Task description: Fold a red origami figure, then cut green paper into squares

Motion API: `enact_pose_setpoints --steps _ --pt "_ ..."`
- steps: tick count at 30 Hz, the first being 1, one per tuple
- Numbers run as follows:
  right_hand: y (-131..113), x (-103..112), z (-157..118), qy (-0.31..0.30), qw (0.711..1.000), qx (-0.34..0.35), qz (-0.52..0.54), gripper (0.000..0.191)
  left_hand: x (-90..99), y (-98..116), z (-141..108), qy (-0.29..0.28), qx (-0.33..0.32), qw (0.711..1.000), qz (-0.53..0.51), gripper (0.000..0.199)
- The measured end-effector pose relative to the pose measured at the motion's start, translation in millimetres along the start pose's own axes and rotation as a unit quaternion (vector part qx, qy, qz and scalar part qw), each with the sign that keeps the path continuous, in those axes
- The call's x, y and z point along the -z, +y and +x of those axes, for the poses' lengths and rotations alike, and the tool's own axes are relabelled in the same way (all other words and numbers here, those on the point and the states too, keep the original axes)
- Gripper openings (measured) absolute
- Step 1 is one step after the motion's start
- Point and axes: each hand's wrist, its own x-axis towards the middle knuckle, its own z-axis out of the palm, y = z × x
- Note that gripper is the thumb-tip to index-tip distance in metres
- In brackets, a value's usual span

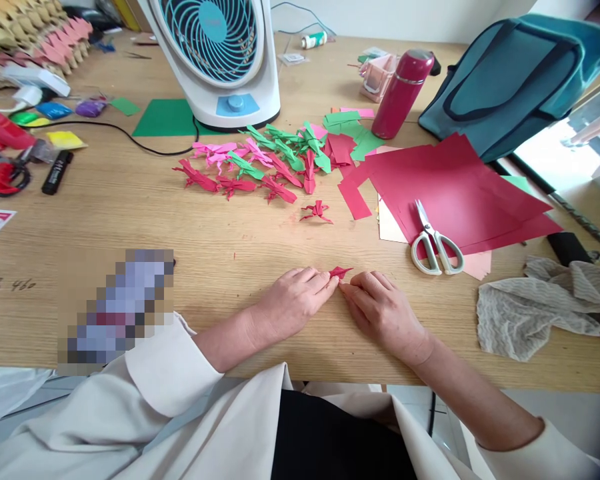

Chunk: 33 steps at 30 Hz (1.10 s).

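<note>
A small folded piece of red paper [341,272] lies low over the wooden table, its pointed end showing between my two hands. The fingers of my left hand [297,300] are closed on its left part and cover it. From the right, my right hand [383,310] pinches at its lower edge with curled fingers; the exact grip is partly hidden. Just beyond my hands sits a finished-looking red origami figure [317,211] with spread legs. Farther back is a pile of green origami figures [285,147], with pink and red ones among them.
White-handled scissors [433,243] rest on red paper sheets [460,187] to the right. A fan [220,60], a red thermos bottle [403,93] and a teal bag [510,80] stand behind. A crumpled cloth [515,313] lies at right, a black marker [57,172] at left.
</note>
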Motion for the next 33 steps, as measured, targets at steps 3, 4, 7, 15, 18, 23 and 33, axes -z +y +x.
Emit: enact_pose_setpoints --steps 3,4,7,15,18,23,33 --pt "0.6 1.9 -1.8 -0.008 1.000 0.000 0.001 0.017 4.1 2.5 1.4 -0.015 0.001 1.000 0.005 0.039" --pt "0.8 2.8 -2.8 -0.012 1.000 0.002 0.001 0.017 5.1 3.0 1.7 -0.017 0.001 1.000 0.006 0.038" --pt "1.2 5.8 -6.6 -0.021 1.000 0.007 -0.001 0.017 5.0 3.6 1.7 -0.011 0.004 1.000 0.007 0.038" --pt "1.6 17.1 -14.4 -0.051 0.997 0.028 -0.041 0.021 -4.1 -1.7 0.6 0.018 0.028 0.997 -0.066 0.039" --pt "2.4 19.8 -15.6 -0.056 0.995 0.037 -0.071 0.024 -3.4 -3.3 0.1 0.028 0.030 0.995 -0.093 0.042" --pt "4.6 19.0 -12.0 -0.057 0.993 0.013 -0.102 0.023 -3.0 -4.5 -1.3 0.063 0.023 0.989 -0.134 0.027" --pt "2.2 12.4 6.5 -0.026 0.997 0.030 -0.066 0.023 -6.8 -8.0 -1.4 0.059 -0.002 0.987 -0.150 0.023"
